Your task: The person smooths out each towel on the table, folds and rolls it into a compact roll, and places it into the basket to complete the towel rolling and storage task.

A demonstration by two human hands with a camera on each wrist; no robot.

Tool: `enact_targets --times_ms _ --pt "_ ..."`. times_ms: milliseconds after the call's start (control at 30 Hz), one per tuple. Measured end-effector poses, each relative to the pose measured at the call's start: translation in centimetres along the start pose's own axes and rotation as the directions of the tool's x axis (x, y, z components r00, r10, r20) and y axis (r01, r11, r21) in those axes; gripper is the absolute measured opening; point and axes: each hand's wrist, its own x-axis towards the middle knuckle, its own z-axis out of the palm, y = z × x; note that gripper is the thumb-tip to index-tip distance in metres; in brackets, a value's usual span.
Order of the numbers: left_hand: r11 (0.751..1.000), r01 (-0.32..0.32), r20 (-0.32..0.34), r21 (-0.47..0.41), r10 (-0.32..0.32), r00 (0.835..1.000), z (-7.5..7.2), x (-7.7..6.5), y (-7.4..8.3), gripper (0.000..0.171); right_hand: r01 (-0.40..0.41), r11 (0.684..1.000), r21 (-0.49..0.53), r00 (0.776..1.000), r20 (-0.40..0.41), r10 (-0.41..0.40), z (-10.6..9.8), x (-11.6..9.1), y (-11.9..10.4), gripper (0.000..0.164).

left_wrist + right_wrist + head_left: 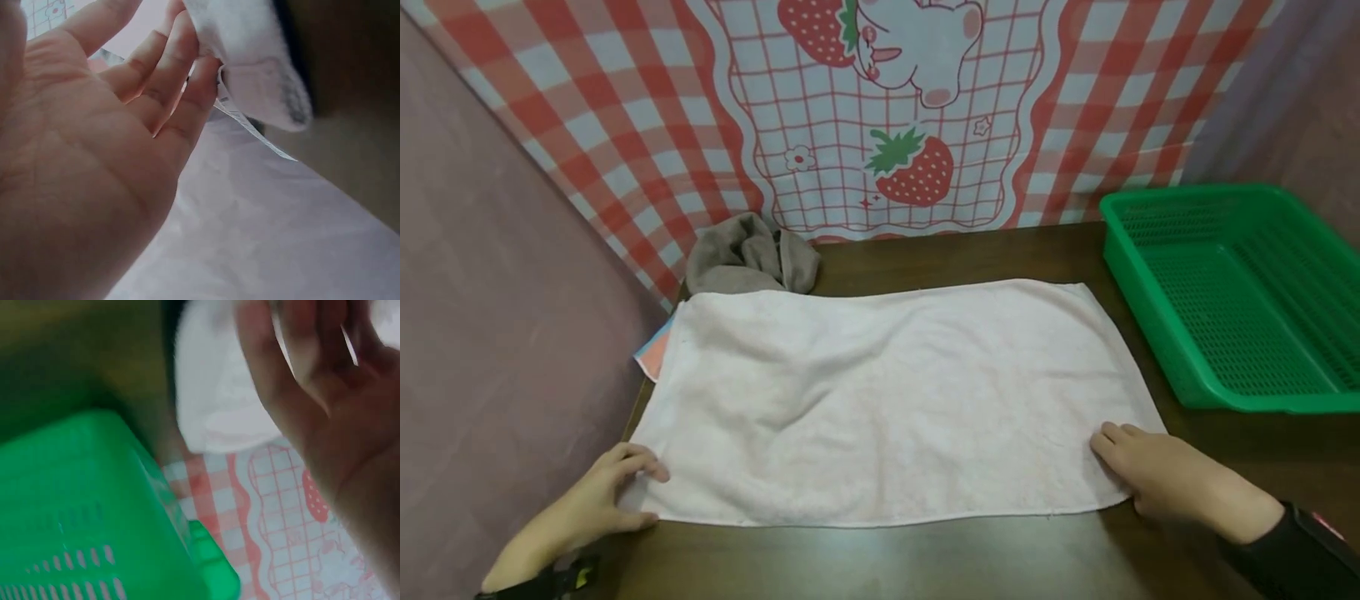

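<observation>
A white towel lies spread on the table, with soft creases across its left half. At its near left corner is my left hand, fingers loosely bent at the side edge and thumb by the front edge. The left wrist view shows that palm with the fingertips against the towel's edge. My right hand rests on the near right corner, its fingertips on the cloth and its thumb mostly hidden. In the blurred right wrist view, the right hand's fingers extend over the towel.
A green plastic basket stands at the right. Behind the towel's left end lies a crumpled grey-brown cloth. A pink and blue cloth piece sticks out at the left edge. A checked strawberry-print cloth hangs behind the wooden table.
</observation>
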Motion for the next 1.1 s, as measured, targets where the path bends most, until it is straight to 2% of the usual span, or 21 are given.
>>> enact_targets --times_ms 67,167,267,367,467,533,667,767,900,1100 --pt "1.0 0.01 -0.013 -0.022 -0.01 1.0 0.1 -0.5 -0.1 0.048 0.003 0.999 -0.05 0.997 -0.073 -0.006 0.4 0.0 -0.1 0.042" --pt "1.0 -0.011 -0.058 -0.023 0.01 0.998 0.4 -0.8 -0.2 0.051 -0.035 0.997 -0.07 0.994 -0.104 0.028 0.7 0.0 0.1 0.028" --pt "1.0 -0.021 -0.098 0.01 0.022 0.995 0.6 -0.9 -0.2 0.053 -0.076 0.997 -0.033 0.996 -0.049 0.074 0.4 -0.2 0.6 0.024" --pt "0.998 -0.001 -0.141 0.066 0.011 0.99 0.6 -0.8 -0.1 0.05 -0.11 0.994 0.0 0.994 0.013 0.11 -0.1 -0.6 1.2 0.027" --pt "0.987 0.09 -0.146 0.136 -0.07 0.987 0.6 -0.6 0.4 0.04 -0.135 0.991 0.017 0.99 0.045 0.135 -0.6 -1.0 1.6 0.031" --pt "0.97 0.153 -0.145 0.188 -0.126 0.981 0.7 -0.5 0.8 0.034 -0.155 0.987 0.032 0.986 0.064 0.152 -0.8 -1.2 1.7 0.031" --pt "0.931 0.258 -0.076 0.257 -0.246 0.966 0.6 -0.1 1.7 0.032 -0.174 0.983 0.056 0.982 0.083 0.17 -1.1 -1.4 2.1 0.031" --pt "0.929 0.243 -0.079 0.278 -0.229 0.97 0.3 0.1 1.8 0.028 -0.17 0.983 0.062 0.984 0.072 0.166 -1.2 -1.7 2.4 0.032" --pt "0.944 0.171 -0.124 0.283 -0.14 0.982 -0.6 -0.3 2.0 0.03 -0.16 0.987 0.033 0.986 0.057 0.158 -1.8 -2.3 2.5 0.035" --pt "0.946 0.18 -0.102 0.271 -0.158 0.982 -3.3 -1.1 3.0 0.026 -0.201 0.979 -0.016 0.978 0.044 0.202 -3.9 -3.2 2.2 0.035"
